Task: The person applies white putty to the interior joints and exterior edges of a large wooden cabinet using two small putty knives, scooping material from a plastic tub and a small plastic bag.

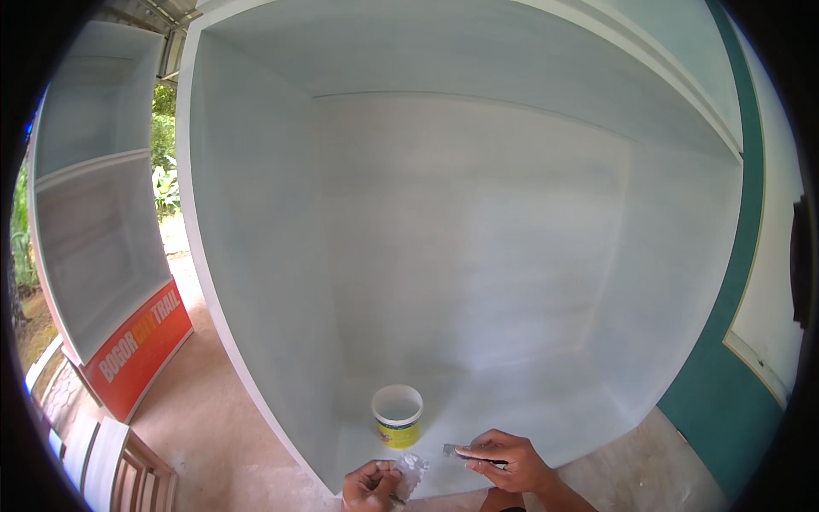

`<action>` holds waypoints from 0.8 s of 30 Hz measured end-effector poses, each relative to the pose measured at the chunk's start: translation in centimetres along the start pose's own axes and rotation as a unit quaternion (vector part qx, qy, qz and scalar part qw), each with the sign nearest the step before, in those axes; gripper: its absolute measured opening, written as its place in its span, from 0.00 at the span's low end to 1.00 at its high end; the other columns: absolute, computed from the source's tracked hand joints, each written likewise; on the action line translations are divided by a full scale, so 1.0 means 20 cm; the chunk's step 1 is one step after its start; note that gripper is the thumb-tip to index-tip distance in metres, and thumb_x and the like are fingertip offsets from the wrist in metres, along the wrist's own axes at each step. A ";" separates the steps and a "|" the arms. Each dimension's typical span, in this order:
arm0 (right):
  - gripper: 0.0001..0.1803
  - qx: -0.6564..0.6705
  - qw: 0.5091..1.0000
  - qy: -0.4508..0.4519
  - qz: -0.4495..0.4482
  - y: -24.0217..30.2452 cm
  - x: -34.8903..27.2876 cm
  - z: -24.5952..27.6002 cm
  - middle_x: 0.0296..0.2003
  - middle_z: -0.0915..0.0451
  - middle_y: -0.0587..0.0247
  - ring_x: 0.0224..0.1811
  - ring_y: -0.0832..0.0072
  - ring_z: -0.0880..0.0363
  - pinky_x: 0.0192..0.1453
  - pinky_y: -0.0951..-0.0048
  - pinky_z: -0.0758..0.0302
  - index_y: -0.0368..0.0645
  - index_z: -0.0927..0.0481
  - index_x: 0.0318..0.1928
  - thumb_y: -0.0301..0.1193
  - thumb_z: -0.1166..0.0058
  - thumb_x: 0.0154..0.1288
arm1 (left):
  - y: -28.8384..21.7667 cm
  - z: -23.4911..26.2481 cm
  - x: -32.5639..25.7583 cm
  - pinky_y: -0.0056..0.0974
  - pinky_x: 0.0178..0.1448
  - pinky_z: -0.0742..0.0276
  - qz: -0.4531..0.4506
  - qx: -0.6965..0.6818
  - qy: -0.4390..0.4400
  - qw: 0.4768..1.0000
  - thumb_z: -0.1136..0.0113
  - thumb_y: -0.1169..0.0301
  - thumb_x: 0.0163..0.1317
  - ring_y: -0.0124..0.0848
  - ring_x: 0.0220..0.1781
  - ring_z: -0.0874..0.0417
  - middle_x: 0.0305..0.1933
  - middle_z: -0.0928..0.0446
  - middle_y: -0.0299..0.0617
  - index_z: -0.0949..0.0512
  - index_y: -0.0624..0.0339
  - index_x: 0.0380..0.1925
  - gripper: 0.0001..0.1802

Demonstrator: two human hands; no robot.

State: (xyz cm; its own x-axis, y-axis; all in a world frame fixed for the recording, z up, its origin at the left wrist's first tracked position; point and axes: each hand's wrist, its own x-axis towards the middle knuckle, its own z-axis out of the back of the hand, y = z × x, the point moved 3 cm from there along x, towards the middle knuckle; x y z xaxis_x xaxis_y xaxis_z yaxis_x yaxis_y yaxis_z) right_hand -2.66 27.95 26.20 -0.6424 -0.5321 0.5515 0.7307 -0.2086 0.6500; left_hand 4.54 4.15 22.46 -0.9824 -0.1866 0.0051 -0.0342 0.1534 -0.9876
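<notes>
the right hand (514, 461) is pinching a small scraper (450, 450) by its dark handle, the thumb and fingers closing narrowly around it, while the blade is pointing toward nine o'clock. the left hand (368, 486) is gripping a flat piece (413, 472) between curled fingers, and whitish-grey paste is covering much of its face; the exact shape under the paste is not showing. the scraper's blade is hanging at about two o'clock from the flat piece, near it but apart. a yellow tub (398, 433) with a white rim is standing upright and open just beyond, with the flat piece lying near six o'clock from it, the left hand near seven and the right hand near four. the tub is resting on the floor of a large white box (478, 205). at nine o'clock in the view, a shelf unit (102, 230) is standing with a red panel (141, 350) along its base.
</notes>
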 end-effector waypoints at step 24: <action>0.22 -0.314 0.928 -0.043 0.195 0.21 0.12 0.01 0.35 0.23 0.70 0.29 0.75 0.23 0.29 0.75 0.25 0.50 0.13 0.49 0.26 0.27 0.50 | -0.08 -0.06 0.03 0.29 0.43 0.24 -0.109 0.071 -0.033 0.991 0.40 0.78 0.68 0.20 0.36 0.20 0.34 0.14 0.42 0.19 0.73 0.45 0.09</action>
State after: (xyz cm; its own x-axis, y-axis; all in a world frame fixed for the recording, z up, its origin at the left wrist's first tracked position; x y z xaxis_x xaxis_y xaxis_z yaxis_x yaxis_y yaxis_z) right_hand -1.18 25.93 30.47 -0.2973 -0.6060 0.7378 0.8849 -0.4651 -0.0255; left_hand 3.81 5.04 24.31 -0.9405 -0.2635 0.2147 -0.2130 -0.0353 -0.9764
